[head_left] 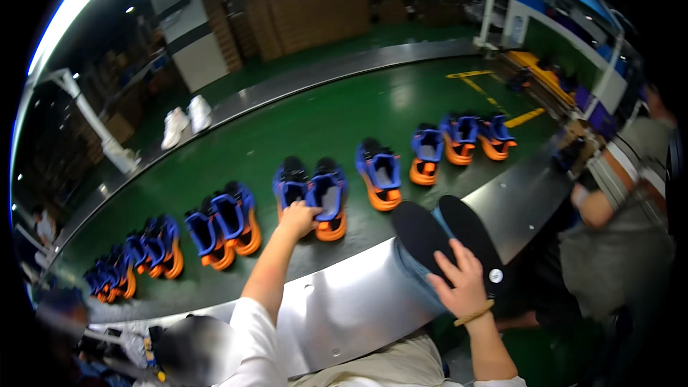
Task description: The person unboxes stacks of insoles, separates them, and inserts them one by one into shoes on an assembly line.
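My left hand (299, 219) reaches onto a pair of black, blue and orange sneakers, its fingers closed at the collar of the left sneaker (288, 178); some fingertips are hidden. Beside it stands the other sneaker (329, 201), a grey lining showing inside. To the right, my right hand (462, 283) lies with fingers spread on a stack of black insoles (419, 228) with bluish sides. A second black insole stack (469, 226) leans against it, a small white round mark near its heel.
More matching sneakers (378, 172) stand in a row along the green conveyor belt (401, 100). A metal ledge (330, 315) runs along its near side. White shoes (186, 122) sit on the far rail. Another person (616, 208) is at the right.
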`<state>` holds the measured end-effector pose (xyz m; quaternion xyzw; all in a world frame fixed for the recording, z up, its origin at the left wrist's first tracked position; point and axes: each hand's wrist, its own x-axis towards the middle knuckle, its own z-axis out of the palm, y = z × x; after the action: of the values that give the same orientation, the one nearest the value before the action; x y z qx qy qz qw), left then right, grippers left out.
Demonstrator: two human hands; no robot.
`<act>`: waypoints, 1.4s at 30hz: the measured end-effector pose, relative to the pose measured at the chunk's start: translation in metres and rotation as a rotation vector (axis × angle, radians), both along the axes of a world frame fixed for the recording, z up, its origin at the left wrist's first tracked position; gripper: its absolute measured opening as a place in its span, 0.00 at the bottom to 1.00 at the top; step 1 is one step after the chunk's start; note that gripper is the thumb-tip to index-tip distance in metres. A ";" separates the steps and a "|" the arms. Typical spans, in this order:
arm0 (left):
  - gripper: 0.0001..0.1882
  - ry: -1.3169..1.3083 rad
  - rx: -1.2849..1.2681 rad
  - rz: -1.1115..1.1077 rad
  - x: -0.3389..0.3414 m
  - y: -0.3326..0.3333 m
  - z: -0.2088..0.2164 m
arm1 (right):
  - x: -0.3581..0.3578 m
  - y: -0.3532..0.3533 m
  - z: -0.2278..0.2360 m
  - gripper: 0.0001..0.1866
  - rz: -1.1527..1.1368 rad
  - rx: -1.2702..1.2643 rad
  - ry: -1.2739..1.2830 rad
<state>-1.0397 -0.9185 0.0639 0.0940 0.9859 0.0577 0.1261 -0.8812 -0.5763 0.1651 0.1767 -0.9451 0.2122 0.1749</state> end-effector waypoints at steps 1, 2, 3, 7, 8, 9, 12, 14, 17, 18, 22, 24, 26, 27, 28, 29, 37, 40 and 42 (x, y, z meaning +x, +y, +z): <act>0.22 0.071 0.051 -0.015 0.001 -0.010 -0.013 | -0.004 -0.004 -0.004 0.23 0.010 -0.012 -0.003; 0.19 0.147 0.111 -0.044 0.003 0.000 -0.010 | -0.004 -0.002 -0.004 0.22 0.001 -0.016 0.014; 0.17 0.046 0.265 0.063 0.010 0.004 -0.004 | -0.004 -0.002 -0.008 0.22 0.009 -0.042 0.016; 0.17 -0.040 0.665 0.204 0.064 0.034 0.024 | -0.009 0.015 -0.006 0.24 0.023 -0.049 -0.080; 0.18 -0.133 0.764 0.251 0.086 0.045 0.043 | -0.009 0.021 -0.005 0.25 0.024 -0.018 -0.165; 0.19 -0.162 0.744 0.257 0.107 0.047 0.050 | -0.011 0.024 0.000 0.26 0.045 0.005 -0.245; 0.20 -0.031 0.674 0.194 0.172 0.060 0.048 | -0.015 0.023 0.026 0.30 0.068 0.096 -0.481; 0.19 0.276 0.532 0.087 0.208 0.079 0.021 | -0.014 0.018 0.039 0.30 0.046 0.190 -0.543; 0.19 0.211 0.695 0.136 0.245 0.116 0.026 | -0.011 0.030 0.035 0.30 0.069 0.191 -0.391; 0.19 0.228 0.744 0.116 0.254 0.119 0.034 | -0.011 0.032 0.036 0.30 0.085 0.170 -0.314; 0.20 0.816 0.451 0.062 0.263 0.108 0.047 | -0.005 0.031 0.055 0.22 0.033 0.117 0.092; 0.28 0.810 0.230 0.163 0.255 0.096 0.038 | 0.000 0.013 0.063 0.14 0.120 0.059 0.212; 0.28 0.749 0.373 0.268 0.241 0.086 0.012 | 0.013 -0.011 0.074 0.10 0.271 -0.032 0.234; 0.27 0.768 0.458 0.310 0.236 0.082 0.010 | 0.023 -0.026 0.075 0.07 0.337 -0.075 0.195; 0.26 0.778 0.546 0.356 0.230 0.079 0.010 | 0.033 -0.039 0.077 0.06 0.398 -0.067 0.153; 0.21 0.796 0.688 0.409 0.226 0.075 0.009 | 0.045 -0.050 0.080 0.05 0.443 -0.036 0.074; 0.23 0.124 1.587 0.890 0.194 0.044 -0.013 | 0.049 -0.091 0.001 0.05 0.686 0.255 -0.118; 0.23 0.184 1.510 0.867 0.191 0.045 -0.021 | 0.038 -0.111 -0.040 0.07 0.652 0.385 -0.133; 0.23 0.210 1.514 0.842 0.188 0.054 -0.017 | 0.031 -0.121 -0.069 0.09 0.574 0.458 -0.215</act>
<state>-0.8515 -0.8644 0.0466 -0.2146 0.6419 0.7302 -0.0937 -0.8498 -0.6972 0.0963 0.4453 -0.8931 0.0531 -0.0356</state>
